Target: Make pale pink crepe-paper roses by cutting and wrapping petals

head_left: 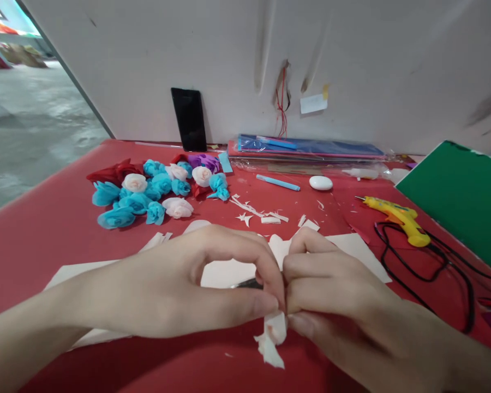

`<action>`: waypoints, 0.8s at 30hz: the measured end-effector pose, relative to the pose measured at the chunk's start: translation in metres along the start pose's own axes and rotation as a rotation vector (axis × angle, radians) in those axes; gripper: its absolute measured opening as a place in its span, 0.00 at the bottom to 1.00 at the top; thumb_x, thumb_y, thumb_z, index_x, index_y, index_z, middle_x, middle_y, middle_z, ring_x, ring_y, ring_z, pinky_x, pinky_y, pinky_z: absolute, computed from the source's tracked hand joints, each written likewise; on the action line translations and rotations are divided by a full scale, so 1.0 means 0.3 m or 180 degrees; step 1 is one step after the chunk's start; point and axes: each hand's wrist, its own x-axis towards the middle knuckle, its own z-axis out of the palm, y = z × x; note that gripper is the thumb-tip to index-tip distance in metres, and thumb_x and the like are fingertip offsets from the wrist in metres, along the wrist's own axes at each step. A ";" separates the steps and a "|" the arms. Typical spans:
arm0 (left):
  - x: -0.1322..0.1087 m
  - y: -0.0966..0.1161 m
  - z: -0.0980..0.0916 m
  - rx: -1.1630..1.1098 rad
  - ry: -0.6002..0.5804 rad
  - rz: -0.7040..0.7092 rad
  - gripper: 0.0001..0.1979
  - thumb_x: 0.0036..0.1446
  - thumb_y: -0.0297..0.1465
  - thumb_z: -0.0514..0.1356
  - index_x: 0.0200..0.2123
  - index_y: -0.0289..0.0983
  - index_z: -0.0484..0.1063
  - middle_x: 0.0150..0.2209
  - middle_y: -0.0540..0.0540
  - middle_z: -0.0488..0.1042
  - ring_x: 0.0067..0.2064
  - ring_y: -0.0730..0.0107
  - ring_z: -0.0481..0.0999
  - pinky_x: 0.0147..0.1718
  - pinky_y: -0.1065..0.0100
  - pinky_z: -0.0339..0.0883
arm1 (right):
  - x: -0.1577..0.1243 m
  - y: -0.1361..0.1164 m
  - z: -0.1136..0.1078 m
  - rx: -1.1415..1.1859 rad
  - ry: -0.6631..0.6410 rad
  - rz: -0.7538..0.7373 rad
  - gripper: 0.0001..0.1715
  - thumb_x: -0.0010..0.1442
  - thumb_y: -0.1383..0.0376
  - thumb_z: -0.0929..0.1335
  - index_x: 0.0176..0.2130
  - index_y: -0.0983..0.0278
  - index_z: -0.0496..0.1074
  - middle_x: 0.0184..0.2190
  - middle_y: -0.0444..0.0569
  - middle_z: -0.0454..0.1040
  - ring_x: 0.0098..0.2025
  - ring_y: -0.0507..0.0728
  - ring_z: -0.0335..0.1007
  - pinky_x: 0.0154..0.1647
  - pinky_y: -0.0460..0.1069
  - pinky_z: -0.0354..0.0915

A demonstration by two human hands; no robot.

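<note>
Thumb and forefinger of your left hand (204,278) pinch a crumpled pale paper strip (275,337), dangling over the red table (49,224) on your side; your right hand (339,295) curls narrow against it, its grip hidden, so you cannot tell what it holds; a pale sheet (358,254) lies beneath; paper flowers (136,203) cluster toward the left edge; a yellow glue gun (396,214) lies toward the right edge; a phone (189,120) leans at the back edge.

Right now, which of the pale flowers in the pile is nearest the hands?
The front-right pale flower, just right of a blue flower; the other three pale ones sit farther back.
</note>
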 end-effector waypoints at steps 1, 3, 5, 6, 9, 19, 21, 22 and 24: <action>0.002 0.000 0.000 -0.0029 -0.0040 -0.0039 0.05 0.65 0.26 0.59 0.35 0.37 0.74 0.38 0.50 0.83 0.40 0.76 0.80 0.43 0.80 0.72 | 0.000 0.002 -0.003 0.0007 -0.0043 -0.0010 0.14 0.58 0.79 0.62 0.37 0.63 0.70 0.30 0.45 0.75 0.32 0.52 0.68 0.40 0.51 0.65; 0.005 0.000 0.000 -0.0142 -0.0136 -0.0095 0.05 0.65 0.27 0.59 0.35 0.37 0.73 0.39 0.49 0.83 0.41 0.75 0.81 0.42 0.80 0.73 | -0.001 0.002 -0.009 0.0048 -0.0095 -0.0026 0.16 0.57 0.80 0.62 0.38 0.63 0.71 0.32 0.45 0.76 0.33 0.52 0.69 0.41 0.51 0.65; 0.008 0.000 0.000 -0.0209 -0.0169 -0.0114 0.04 0.64 0.27 0.60 0.35 0.38 0.73 0.39 0.49 0.84 0.42 0.75 0.81 0.42 0.80 0.73 | -0.002 0.000 -0.011 0.0078 -0.0085 -0.0027 0.17 0.57 0.81 0.62 0.38 0.63 0.71 0.33 0.45 0.77 0.33 0.52 0.70 0.42 0.52 0.64; 0.009 -0.001 0.001 -0.0220 -0.0174 -0.0116 0.04 0.64 0.26 0.60 0.35 0.38 0.73 0.39 0.49 0.84 0.41 0.75 0.81 0.42 0.81 0.73 | -0.003 -0.003 -0.011 0.0103 -0.0083 -0.0032 0.16 0.57 0.80 0.62 0.37 0.64 0.72 0.33 0.46 0.78 0.33 0.53 0.70 0.42 0.52 0.65; 0.012 -0.004 0.005 -0.0196 -0.0164 -0.0106 0.06 0.62 0.23 0.60 0.35 0.38 0.74 0.36 0.52 0.83 0.39 0.77 0.81 0.43 0.81 0.73 | -0.007 -0.015 -0.003 0.0246 -0.0064 0.0213 0.14 0.58 0.80 0.63 0.33 0.65 0.73 0.32 0.46 0.79 0.32 0.53 0.70 0.45 0.52 0.65; 0.020 -0.018 0.022 0.1567 0.2179 0.0811 0.06 0.63 0.28 0.59 0.35 0.44 0.74 0.34 0.59 0.76 0.38 0.83 0.75 0.38 0.84 0.67 | 0.010 -0.009 0.030 0.1050 0.0687 0.1628 0.17 0.63 0.71 0.64 0.23 0.63 0.69 0.23 0.40 0.69 0.32 0.50 0.66 0.39 0.44 0.64; 0.015 -0.015 0.032 0.2158 0.2439 0.1185 0.07 0.62 0.25 0.59 0.36 0.43 0.72 0.36 0.57 0.74 0.41 0.80 0.74 0.42 0.79 0.67 | 0.015 -0.013 0.041 0.1279 0.1051 0.1796 0.16 0.62 0.69 0.64 0.23 0.63 0.70 0.23 0.41 0.70 0.30 0.50 0.65 0.33 0.44 0.62; 0.012 -0.012 0.039 0.2456 0.2468 0.1397 0.07 0.61 0.24 0.59 0.37 0.42 0.72 0.37 0.55 0.74 0.41 0.78 0.73 0.44 0.75 0.67 | 0.016 -0.015 0.048 0.1349 0.1151 0.1839 0.16 0.61 0.68 0.65 0.22 0.63 0.70 0.23 0.41 0.70 0.28 0.49 0.65 0.31 0.44 0.62; 0.007 -0.007 0.054 0.2964 0.2553 0.1724 0.09 0.56 0.23 0.63 0.37 0.43 0.74 0.37 0.55 0.75 0.40 0.74 0.73 0.49 0.69 0.65 | 0.018 -0.018 0.063 0.1419 0.1328 0.1923 0.16 0.60 0.65 0.66 0.21 0.63 0.72 0.22 0.42 0.69 0.27 0.50 0.65 0.28 0.45 0.61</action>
